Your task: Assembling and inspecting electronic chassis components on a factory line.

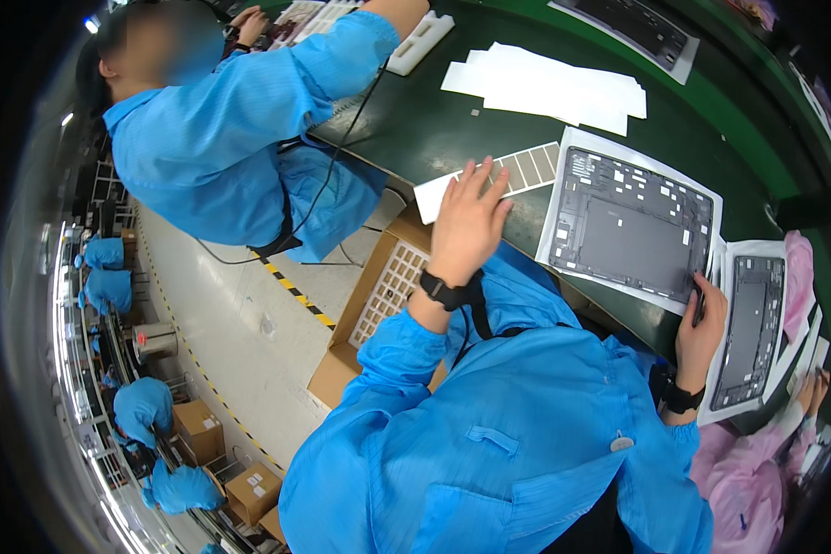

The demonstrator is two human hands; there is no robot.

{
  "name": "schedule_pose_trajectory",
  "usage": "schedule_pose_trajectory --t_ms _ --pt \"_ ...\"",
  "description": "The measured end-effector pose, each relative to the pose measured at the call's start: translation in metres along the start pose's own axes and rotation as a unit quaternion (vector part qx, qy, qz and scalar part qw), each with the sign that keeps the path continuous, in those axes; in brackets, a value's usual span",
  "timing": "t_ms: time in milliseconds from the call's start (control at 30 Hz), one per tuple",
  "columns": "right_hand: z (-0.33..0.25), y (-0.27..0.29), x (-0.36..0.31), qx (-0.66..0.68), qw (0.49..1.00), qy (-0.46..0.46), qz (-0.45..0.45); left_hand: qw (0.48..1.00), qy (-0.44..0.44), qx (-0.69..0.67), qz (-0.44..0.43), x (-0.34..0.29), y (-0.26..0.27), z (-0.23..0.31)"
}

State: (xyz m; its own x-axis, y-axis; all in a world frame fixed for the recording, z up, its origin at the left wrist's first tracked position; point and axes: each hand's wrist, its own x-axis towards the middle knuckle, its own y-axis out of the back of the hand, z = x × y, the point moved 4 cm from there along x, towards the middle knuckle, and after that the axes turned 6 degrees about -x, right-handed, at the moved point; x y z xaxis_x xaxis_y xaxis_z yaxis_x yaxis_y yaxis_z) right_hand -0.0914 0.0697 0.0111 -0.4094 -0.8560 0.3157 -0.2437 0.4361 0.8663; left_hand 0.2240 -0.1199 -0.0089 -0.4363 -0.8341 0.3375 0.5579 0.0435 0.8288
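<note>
A strip of brown rectangular stickers on white backing (529, 170) lies slanted on the green table. My left hand (468, 226) rests over the strip's left part, fingers spread, covering some of the stickers. To its right is a dark grey tablet housing (632, 231) on a white sheet, its inside up, with small white pieces along its upper part. At the housing's lower right corner, my right hand (702, 332) has its thumb and fingers closed around the edge. Both wrists wear black bands.
White sheets (554, 88) lie farther back. A second housing (748, 323) stands right, near a person in pink (739, 462); another (628, 28) is at the far edge. A co-worker in blue (222, 129) sits left. A cardboard box (342, 360) holding a gridded tray stands below the table.
</note>
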Motion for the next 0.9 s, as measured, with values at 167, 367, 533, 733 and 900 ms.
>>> schedule_pose_trajectory --t_ms 167,367,533,733,900 --pt "0.004 0.0 -0.004 0.002 0.999 -0.032 0.0 1.0 -0.022 0.012 0.007 0.009 0.001 -0.026" --pt "0.015 0.011 -0.002 0.33 0.929 -0.155 0.062 0.998 -0.054 -0.017 -0.013 0.012 -0.008 -0.007" --pt "-0.075 -0.021 0.041 0.458 0.873 -0.164 -0.034 0.987 -0.107 -0.119 -0.03 0.018 0.0 -0.012" --pt "-0.186 -0.091 0.084 0.485 0.846 -0.091 -0.201 0.993 0.042 -0.031 0.102 0.0 0.005 -0.048" --pt "-0.209 -0.152 0.092 0.494 0.829 -0.087 -0.247 0.993 0.051 -0.068 0.076 -0.001 0.002 -0.05"
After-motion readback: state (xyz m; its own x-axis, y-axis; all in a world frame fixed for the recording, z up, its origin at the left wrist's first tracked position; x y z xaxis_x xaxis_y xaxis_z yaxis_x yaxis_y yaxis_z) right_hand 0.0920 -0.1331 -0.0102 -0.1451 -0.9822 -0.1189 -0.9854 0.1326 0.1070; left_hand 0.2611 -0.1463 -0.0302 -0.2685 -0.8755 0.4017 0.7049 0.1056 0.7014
